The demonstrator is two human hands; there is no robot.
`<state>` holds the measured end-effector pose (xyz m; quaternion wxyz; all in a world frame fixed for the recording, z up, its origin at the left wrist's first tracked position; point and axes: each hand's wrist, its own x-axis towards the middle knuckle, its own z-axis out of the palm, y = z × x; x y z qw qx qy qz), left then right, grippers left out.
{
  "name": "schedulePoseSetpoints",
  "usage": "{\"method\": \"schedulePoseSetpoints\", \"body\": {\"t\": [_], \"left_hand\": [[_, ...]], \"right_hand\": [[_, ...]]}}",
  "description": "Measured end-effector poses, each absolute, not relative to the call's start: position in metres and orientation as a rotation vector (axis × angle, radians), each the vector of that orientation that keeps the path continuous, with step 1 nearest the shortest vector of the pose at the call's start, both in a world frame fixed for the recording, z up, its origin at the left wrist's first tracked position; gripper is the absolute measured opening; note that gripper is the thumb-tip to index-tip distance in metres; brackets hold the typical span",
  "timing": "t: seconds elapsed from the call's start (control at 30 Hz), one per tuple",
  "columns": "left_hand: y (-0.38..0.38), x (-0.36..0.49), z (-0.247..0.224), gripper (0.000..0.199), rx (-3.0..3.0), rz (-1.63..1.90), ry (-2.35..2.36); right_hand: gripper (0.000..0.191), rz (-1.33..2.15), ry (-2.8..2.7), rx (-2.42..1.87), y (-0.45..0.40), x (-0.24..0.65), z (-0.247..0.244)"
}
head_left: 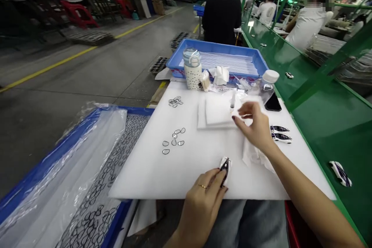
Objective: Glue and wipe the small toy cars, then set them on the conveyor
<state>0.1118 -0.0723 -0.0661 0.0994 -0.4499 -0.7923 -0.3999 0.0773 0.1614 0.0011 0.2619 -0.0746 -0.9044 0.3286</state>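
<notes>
Near the front edge of the white foam-topped table, my left hand holds a small white and dark toy car down on the surface, fingers closed about its sides. My right hand is over a stack of white foam sheets, thumb and forefinger apart, other fingers curled. Nothing shows between them, though they are slightly blurred. A small thin item by the fingertips is too blurred to name. Two more toy cars sit right of that wrist. Dark-rimmed oval pieces lie loose at the left.
At the back stand a dotted cup, a clear bottle, a phone and a blue tray. Another blue tray of oval pieces is at the left. A green conveyor carrying toy cars runs along the right. People sit ahead.
</notes>
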Motion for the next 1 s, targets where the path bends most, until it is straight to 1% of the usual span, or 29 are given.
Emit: {"method": "schedulePoseSetpoints", "body": {"t": [0.03,0.07,0.1,0.13,0.17,0.2,0.27,0.33,0.4,0.47,0.53,0.57,0.63,0.7,0.73,0.8,0.87,1.0], "left_hand": [[-0.070,0.114,-0.064,0.038,-1.339,-1.265,-2.361],[-0.067,0.113,-0.062,0.049,-1.377,-1.318,-2.384],[-0.065,0.110,-0.059,0.062,-1.431,-1.332,-2.407],[-0.064,0.106,-0.056,0.074,-1.500,-1.307,-2.433],[-0.063,0.100,-0.053,0.080,-1.570,-1.262,-2.449],[-0.061,0.095,-0.050,0.081,-1.632,-1.218,-2.454],[-0.059,0.086,-0.047,0.075,-1.708,-1.207,-2.443],[-0.056,0.083,-0.046,0.069,-1.683,-1.297,-2.418],[-0.053,0.083,-0.048,0.066,-1.595,-1.389,-2.387],[-0.050,0.086,-0.050,0.063,-1.476,-1.469,-2.378],[-0.047,0.089,-0.051,0.057,-1.368,-1.540,-2.400],[-0.046,0.089,-0.051,0.053,-1.316,-1.579,-2.413],[-0.044,0.090,-0.051,0.047,-1.235,-1.654,-2.438],[-0.043,0.090,-0.049,0.042,-1.170,-1.714,-2.463],[-0.043,0.090,-0.048,0.039,-1.145,-1.734,-2.485],[-0.042,0.089,-0.046,0.036,-1.120,-1.753,-2.529],[-0.041,0.088,-0.044,0.033,-1.111,-1.763,-2.553],[-0.040,0.088,-0.043,0.028,-1.096,-1.778,-2.526]], "right_hand": [[0.046,0.892,-2.436,-0.311,0.165,0.064,0.004],[0.051,0.883,-2.494,-0.358,0.167,0.051,0.006],[0.047,0.850,-2.596,-0.370,0.168,0.041,0.007],[0.034,0.795,-2.704,-0.375,0.169,0.033,0.009],[0.022,0.747,-2.786,-0.391,0.170,0.027,0.010],[0.019,0.740,-2.832,-0.417,0.172,0.024,0.012],[0.028,0.923,-2.796,-0.445,0.176,0.026,0.018],[0.030,1.266,-2.646,-0.333,0.176,0.037,0.024],[0.025,1.593,-2.419,-0.131,0.169,0.054,0.023],[0.017,1.857,-2.156,-0.032,0.153,0.075,0.013],[0.015,2.049,-1.995,-0.107,0.137,0.094,-0.003],[0.018,2.124,-1.970,-0.148,0.130,0.101,-0.010],[0.037,2.229,-1.942,-0.149,0.121,0.113,-0.015],[0.059,2.313,-1.821,-0.037,0.115,0.122,-0.008],[0.066,2.343,-1.734,0.023,0.113,0.125,-0.001],[0.071,2.404,-1.586,0.075,0.110,0.129,0.014],[0.071,2.450,-1.475,0.051,0.104,0.131,0.024],[0.069,2.472,-1.356,-0.032,0.094,0.130,0.022]]}}
